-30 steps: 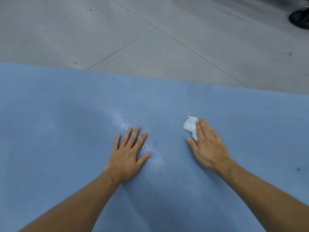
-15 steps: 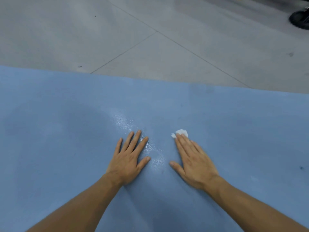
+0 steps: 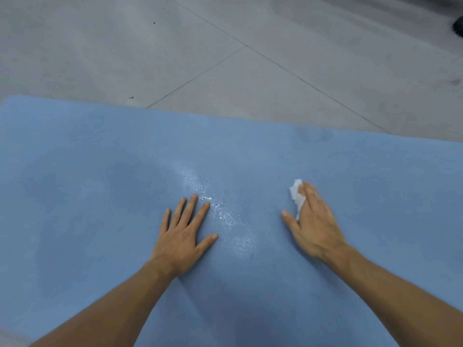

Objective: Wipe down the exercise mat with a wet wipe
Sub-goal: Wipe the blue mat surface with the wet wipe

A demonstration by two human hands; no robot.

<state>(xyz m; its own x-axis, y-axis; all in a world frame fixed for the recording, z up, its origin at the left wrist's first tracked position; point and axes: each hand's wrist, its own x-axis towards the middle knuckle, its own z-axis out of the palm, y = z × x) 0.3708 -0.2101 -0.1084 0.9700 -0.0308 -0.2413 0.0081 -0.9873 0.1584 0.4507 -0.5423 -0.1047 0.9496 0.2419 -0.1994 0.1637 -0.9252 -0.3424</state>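
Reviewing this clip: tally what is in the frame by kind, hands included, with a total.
Hands: 2, the left hand flat on the mat, the right hand pressing the wipe down
Blue exercise mat: 1
White wet wipe: 1
Dark object at the frame's upper right edge, cut off, cannot tell what: 1
Total: 5

Two bare forearms, no sleeves in view, entering from about 7 and 5 o'clock. No watch, ring, band or glove on either. Left hand (image 3: 184, 236) with short trimmed nails and faint knuckle creases. Right hand (image 3: 317, 221) with raised tendons across the back and a visible cord along the wrist. Fine hair barely discernible on the forearms.
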